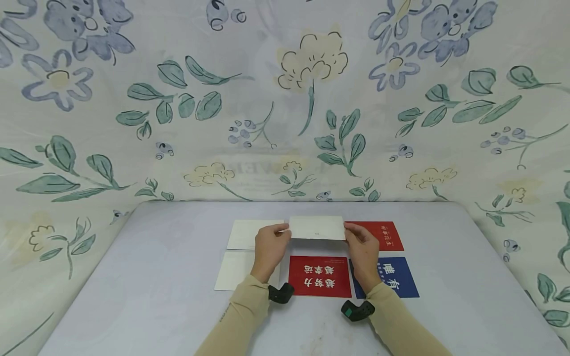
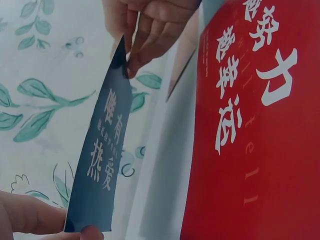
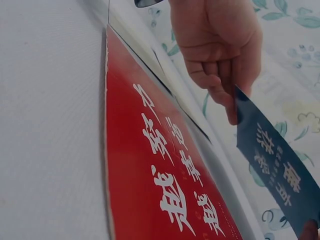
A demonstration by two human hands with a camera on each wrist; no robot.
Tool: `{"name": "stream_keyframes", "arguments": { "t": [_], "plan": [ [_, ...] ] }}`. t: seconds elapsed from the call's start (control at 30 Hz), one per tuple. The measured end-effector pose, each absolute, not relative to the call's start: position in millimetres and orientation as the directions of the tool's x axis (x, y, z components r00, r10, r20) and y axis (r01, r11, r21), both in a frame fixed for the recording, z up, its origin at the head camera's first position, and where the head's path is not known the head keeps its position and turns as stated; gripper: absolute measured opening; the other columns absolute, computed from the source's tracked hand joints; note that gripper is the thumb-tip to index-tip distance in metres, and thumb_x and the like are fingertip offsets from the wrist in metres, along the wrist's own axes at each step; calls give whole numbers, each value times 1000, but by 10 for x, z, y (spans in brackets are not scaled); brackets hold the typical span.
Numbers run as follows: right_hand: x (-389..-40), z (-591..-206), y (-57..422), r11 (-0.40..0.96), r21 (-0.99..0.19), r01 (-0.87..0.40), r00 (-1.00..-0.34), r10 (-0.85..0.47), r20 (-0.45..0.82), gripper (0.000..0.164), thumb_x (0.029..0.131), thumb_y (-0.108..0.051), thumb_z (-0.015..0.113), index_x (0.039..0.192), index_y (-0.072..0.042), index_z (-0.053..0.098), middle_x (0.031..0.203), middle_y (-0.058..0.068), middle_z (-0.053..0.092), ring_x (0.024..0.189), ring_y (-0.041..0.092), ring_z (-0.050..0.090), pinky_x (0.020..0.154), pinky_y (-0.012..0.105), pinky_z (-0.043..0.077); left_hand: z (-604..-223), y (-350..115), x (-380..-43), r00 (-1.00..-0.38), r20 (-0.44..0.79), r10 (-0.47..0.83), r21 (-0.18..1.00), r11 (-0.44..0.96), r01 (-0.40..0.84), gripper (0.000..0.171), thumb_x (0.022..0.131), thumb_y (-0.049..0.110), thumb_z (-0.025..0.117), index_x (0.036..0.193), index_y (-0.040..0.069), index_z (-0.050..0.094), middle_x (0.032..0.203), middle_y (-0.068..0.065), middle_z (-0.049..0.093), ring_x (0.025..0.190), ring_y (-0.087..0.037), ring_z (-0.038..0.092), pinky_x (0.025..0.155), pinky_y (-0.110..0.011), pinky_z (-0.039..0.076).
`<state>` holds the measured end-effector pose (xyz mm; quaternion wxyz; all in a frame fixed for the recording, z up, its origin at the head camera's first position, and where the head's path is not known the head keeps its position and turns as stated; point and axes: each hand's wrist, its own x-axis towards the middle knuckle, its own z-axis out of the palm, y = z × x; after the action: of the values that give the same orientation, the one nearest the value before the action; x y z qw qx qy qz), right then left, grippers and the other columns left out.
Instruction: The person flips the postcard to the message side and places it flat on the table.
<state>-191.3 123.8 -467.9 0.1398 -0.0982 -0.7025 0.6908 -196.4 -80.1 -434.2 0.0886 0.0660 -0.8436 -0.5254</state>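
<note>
Both hands hold one card [image 1: 317,227] upright over the back of the table, its plain white face towards the head camera. In the wrist views the other face of this card [image 2: 100,145] is dark blue with white characters. My left hand [image 1: 269,251] pinches its left edge between thumb and fingers. The right edge is pinched by my right hand [image 1: 365,253]. Below the held card, a red card [image 1: 319,284] with white characters lies flat. A blue card [image 1: 403,279] lies partly behind the right wrist.
Another red card [image 1: 392,237] lies at the back right. Two white cards, one at the back [image 1: 249,235] and one nearer [image 1: 229,272], lie on the left. The pale table [image 1: 133,296] ends at a flower-patterned cloth [image 1: 267,99].
</note>
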Motion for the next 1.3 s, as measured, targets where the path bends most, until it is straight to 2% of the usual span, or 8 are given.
{"name": "stream_keyframes", "arguments": {
  "t": [0.43, 0.97, 1.1, 1.3],
  "plan": [
    [-1906, -4682, 1235, 95, -995, -35, -932, 356, 67, 24, 90, -15, 58, 113, -9, 65, 114, 3, 62, 100, 15, 59, 76, 14, 49, -4365, -779, -1958, -977, 101, -190, 879, 477, -2, 25, 85, 11, 60, 106, 2, 69, 89, -10, 68, 75, -18, 58, 56, -26, 46],
    [-1929, -4720, 1257, 166, -986, -4, -934, 352, 63, 23, 89, -13, 58, 111, -11, 65, 114, 0, 62, 98, 13, 57, 75, 12, 47, -4408, -749, -1950, -980, 119, -162, 836, 548, 11, 26, 84, 8, 62, 107, 0, 68, 87, -9, 67, 74, -17, 57, 56, -26, 46],
    [-1922, -4717, 1260, 201, -979, 0, -937, 342, 70, 23, 89, -13, 58, 111, -11, 66, 114, 2, 62, 98, 15, 57, 77, 17, 49, -4419, -750, -1943, -980, 122, -160, 823, 568, 10, 26, 84, 8, 61, 107, 0, 68, 87, -9, 67, 75, -17, 57, 56, -26, 47],
    [-1919, -4737, 1258, 265, -964, 2, -933, 346, 93, 22, 88, -13, 60, 109, -12, 66, 112, 4, 63, 99, 18, 58, 85, 34, 50, -4438, -754, -1936, -978, 135, -160, 801, 598, 13, 25, 83, 8, 62, 106, 0, 69, 88, -9, 68, 75, -17, 58, 57, -27, 47]
  ]
}}
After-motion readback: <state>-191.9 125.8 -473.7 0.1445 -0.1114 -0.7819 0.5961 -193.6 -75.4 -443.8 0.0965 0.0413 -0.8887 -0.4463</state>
